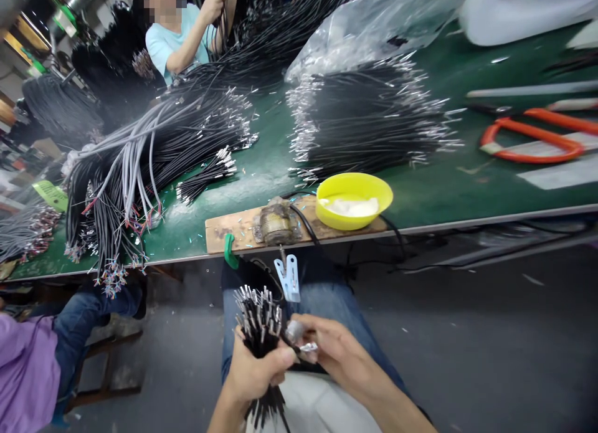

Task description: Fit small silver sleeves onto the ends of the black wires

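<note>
my left hand (259,371) is clenched around an upright bundle of short black cables (261,333), silvery ends up, above my lap and in front of the near edge of the green table (439,190). my right hand (331,352) is just to its right, fingers bent at a silvery cable end (308,347); blur keeps me from telling whether they pinch it. beyond the bundle, a pale blue clothespin (288,277) hangs at the table edge below a small motor (275,224) on a wooden board (224,232). a yellow bowl (343,220) holding something white sits at the board's right end. farther back, a wide pile of black cables (364,118) lies left of orange-handled scissors (532,152).
</note>
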{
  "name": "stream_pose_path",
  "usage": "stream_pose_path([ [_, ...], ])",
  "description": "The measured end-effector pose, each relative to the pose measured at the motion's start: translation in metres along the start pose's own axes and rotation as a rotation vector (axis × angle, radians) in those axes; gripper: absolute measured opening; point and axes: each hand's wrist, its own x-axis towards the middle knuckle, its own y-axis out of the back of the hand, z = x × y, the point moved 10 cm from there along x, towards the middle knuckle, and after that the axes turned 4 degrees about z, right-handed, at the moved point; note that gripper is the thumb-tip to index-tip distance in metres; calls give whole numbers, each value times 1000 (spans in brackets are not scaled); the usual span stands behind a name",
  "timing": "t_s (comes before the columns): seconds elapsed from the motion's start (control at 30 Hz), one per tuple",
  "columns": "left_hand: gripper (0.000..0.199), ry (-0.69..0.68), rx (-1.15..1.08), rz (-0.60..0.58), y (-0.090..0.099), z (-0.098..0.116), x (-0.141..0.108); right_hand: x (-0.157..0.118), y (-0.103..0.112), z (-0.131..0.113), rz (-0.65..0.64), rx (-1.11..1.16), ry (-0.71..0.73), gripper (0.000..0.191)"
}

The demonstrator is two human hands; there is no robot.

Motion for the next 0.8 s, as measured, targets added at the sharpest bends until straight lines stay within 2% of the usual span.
stream_pose_path([
  [0.1, 42, 7, -88, -13, -2, -6, 3, -1, -1, -11, -8, -80, 88, 36],
  [0.27, 41, -17, -133, 10, -3, -10, 3, -2, 14, -15, 215, -146, 73, 31],
  [0.37, 41, -25, -137, 91, 1, -11, 2, -5, 17, -24, 299, -222, 115, 32],
  [0.6, 44, -102, -68, 281, 11, -3, -4, -18, 16, -50, 482, -456, 364, 33],
  [0.8, 44, -93, -60, 379, 17, -4, -8, -16, 17, -44, 489, -434, 361, 29],
])
